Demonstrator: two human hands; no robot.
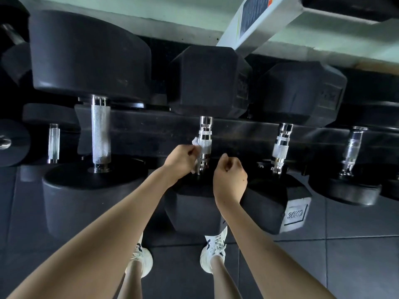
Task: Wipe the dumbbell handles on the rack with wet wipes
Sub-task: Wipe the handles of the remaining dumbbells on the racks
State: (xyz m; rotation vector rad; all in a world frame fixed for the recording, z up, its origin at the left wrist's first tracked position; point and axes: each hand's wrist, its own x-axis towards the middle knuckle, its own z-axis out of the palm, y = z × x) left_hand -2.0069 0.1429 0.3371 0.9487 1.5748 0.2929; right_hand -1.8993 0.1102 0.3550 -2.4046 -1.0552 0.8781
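Several black dumbbells lie across the rack (151, 134) with chrome handles pointing toward me. My left hand (181, 158) pinches a white wet wipe (196, 141) against the left side of the middle hex dumbbell's chrome handle (205, 134). Just right of that handle, my right hand (230, 178) hovers with curled fingers and holds nothing that I can see. To the right is the 30KG hex dumbbell's handle (280, 147). The big round dumbbell's long knurled handle (100, 134) is on the left.
Further round dumbbells sit at the far left (53, 143) and far right (352, 147). A pale frame beam (254, 22) of the rack slants across the top. My white sneakers (213, 249) stand on dark rubber floor tiles (345, 255) below the rack.
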